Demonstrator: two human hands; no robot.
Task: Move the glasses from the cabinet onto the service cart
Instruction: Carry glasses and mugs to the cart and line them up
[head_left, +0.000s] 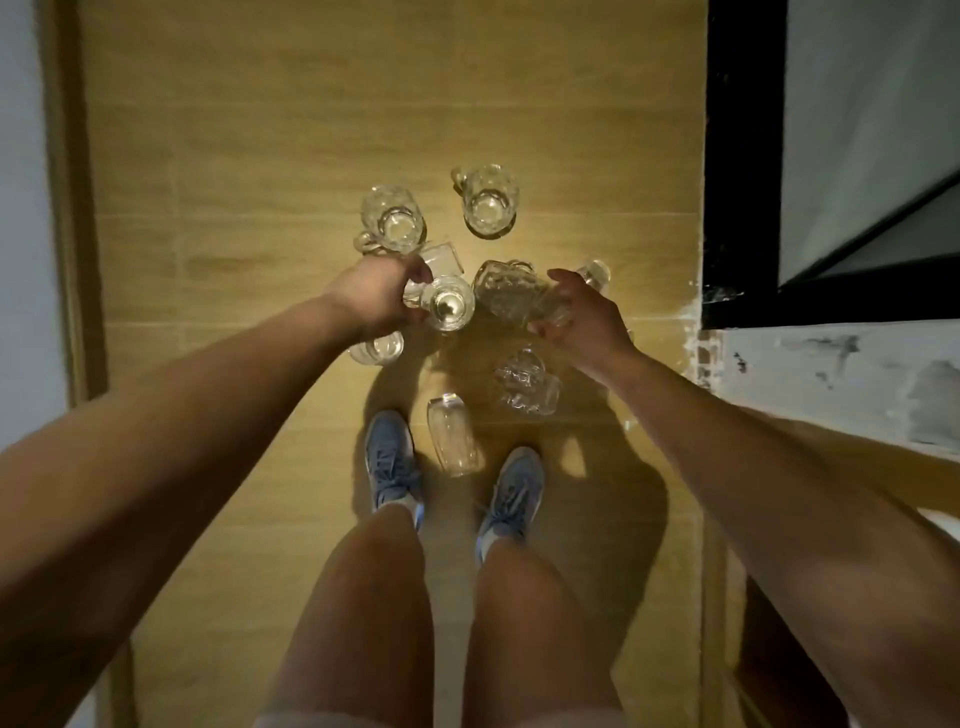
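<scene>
Legs (363, 597) and blue shoes (389, 462) stand nearest. Left hand (374, 296) curls round an upright glass (449, 309). Right hand (587, 322) bends its fingers at a dimpled mug (506, 296); I cannot tell whether it grips. Other glasses (488, 205) stand and lie around them on the floor (260, 156).

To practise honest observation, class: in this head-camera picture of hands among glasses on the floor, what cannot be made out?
1. Head view: whether the right hand grips the dimpled mug; the hand covers the contact.
2. Head view: the small glass beyond it, mostly hidden by its fingers.
3. Head view: how the left hand holds the upright mug; its back hides the fingers.
4. Head view: the black-framed structure, cut by the right edge.
</scene>
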